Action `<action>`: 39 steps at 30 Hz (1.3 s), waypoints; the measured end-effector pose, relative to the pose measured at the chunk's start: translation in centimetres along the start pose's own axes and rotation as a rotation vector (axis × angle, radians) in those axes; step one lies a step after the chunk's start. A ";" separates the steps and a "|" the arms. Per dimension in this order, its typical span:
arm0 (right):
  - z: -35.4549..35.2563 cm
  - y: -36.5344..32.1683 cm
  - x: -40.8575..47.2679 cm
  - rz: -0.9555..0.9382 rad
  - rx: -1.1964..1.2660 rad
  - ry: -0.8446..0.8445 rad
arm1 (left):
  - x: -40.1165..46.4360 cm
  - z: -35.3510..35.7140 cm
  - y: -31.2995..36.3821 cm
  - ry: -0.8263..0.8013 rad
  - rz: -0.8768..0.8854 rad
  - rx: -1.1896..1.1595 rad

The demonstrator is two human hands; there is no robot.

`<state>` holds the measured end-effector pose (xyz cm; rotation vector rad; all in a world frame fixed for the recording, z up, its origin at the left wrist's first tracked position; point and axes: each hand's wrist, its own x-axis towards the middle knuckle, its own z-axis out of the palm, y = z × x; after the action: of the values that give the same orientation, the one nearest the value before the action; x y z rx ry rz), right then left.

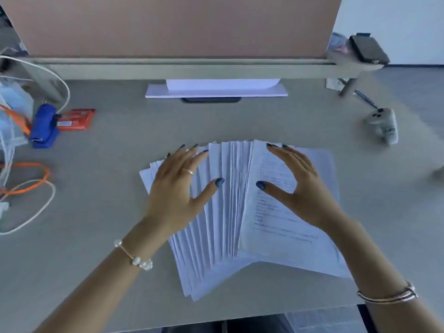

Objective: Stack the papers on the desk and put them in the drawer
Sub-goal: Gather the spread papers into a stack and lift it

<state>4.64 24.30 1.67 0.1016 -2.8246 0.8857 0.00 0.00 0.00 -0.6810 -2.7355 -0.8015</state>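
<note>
Several white printed papers (223,227) lie fanned out on the grey desk (101,212), spread from left to right with the top sheet showing lines of text. My left hand (175,188) rests flat on the left part of the fan, fingers spread. My right hand (300,186) lies flat on the right part, over the printed top sheet, fingers apart. Neither hand grips a sheet. No drawer is in view.
A white stack of paper (216,88) sits at the back under a brown partition (173,25). A blue device (44,126), a red packet (74,118) and orange and white cables (28,186) crowd the left. A grey controller (383,124) lies at right.
</note>
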 end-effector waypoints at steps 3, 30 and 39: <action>1.0 3.9 -1.6 0.162 -0.083 0.059 | -2.6 2.7 -2.3 0.007 -0.309 0.006; 9.7 4.2 2.8 0.208 -0.056 -0.035 | 0.8 6.9 -2.6 0.111 -0.377 -0.596; 7.3 5.2 3.5 0.432 0.653 0.077 | 0.2 3.3 0.0 0.270 -0.181 -0.956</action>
<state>-0.49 24.35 -6.50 -0.4606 -2.4018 1.8248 -0.41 1.86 -2.70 -0.4019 -2.0736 -2.0963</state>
